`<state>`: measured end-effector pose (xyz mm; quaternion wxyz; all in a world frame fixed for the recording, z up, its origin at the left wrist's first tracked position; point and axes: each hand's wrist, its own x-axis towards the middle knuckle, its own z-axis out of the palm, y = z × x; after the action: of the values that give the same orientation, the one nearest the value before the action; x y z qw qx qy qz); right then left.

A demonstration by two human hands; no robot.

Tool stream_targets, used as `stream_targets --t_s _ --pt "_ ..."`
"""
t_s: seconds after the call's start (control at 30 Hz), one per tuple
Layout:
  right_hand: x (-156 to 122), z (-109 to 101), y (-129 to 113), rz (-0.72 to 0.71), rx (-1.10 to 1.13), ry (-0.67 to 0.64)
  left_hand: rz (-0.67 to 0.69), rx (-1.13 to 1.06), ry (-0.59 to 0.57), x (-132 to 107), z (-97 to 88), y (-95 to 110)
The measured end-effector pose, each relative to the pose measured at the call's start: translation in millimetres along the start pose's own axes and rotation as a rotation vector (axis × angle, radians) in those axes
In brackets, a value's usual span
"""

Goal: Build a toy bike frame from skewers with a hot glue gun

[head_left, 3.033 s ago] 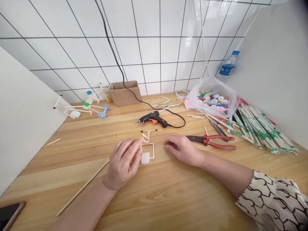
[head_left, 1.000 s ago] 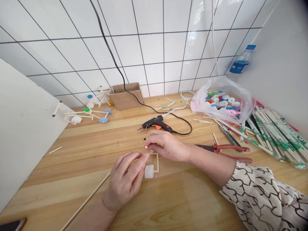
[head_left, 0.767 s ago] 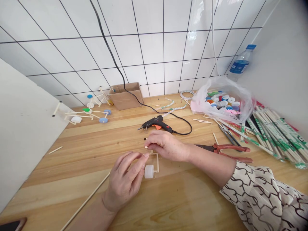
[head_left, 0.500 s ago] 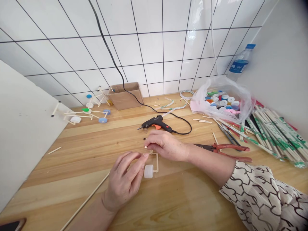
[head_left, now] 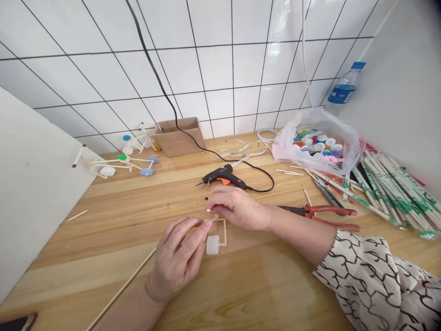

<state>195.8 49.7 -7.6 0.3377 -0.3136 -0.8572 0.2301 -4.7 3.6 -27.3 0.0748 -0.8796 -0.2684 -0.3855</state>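
Observation:
A small frame of thin wooden sticks [head_left: 223, 230] lies on the wooden table [head_left: 241, 285], with a white bottle cap [head_left: 212, 245] fixed at its lower left. My left hand [head_left: 179, 257] rests beside it, fingertips pinched on the frame's left corner. My right hand [head_left: 236, 208] lies over the frame's upper part, fingers curled and pressing on a stick piece whose ends [head_left: 207, 210] stick out to the left.
A black glue gun [head_left: 222, 175] with its cord lies behind the hands. Red-handled pliers [head_left: 322, 214] and scissors lie right. A bag of coloured caps [head_left: 317, 147], wrapped chopsticks [head_left: 392, 188], a water bottle [head_left: 342, 89], a cardboard box [head_left: 179, 135], stick-and-cap models [head_left: 127, 161], a long skewer [head_left: 120, 289].
Three seconds ago my right hand lay to the right of the frame; it has since moved left onto the frame's upper sticks. Over the last second both hands stay still.

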Motion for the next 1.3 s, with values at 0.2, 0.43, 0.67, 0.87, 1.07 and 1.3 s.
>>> stream_targets --t_s 0.2,0.43,0.67,0.87,1.07,1.3 --pt "-0.6 0.2 -0.2 0.007 -0.001 -0.009 0.002 0.001 0.001 1.8 0.1 0.1" --pt "-0.9 0.9 0.0 0.014 -0.004 -0.008 0.001 0.0 0.01 1.7 -0.9 0.5" --pt "-0.7 0.0 -1.0 0.012 -0.002 -0.013 -0.013 0.017 0.015 2.5 -1.4 0.9" --pt "-0.9 -0.6 -1.3 0.02 -0.013 -0.022 -0.005 0.022 0.002 2.1 -0.8 0.5" --pt "-1.3 -1.2 -2.9 0.028 -0.014 -0.037 0.0 0.029 0.001 2.1 -0.9 0.6" --pt "-1.4 -2.3 -4.3 0.024 -0.029 -0.044 -0.003 0.042 0.019 3.1 -1.2 1.7"
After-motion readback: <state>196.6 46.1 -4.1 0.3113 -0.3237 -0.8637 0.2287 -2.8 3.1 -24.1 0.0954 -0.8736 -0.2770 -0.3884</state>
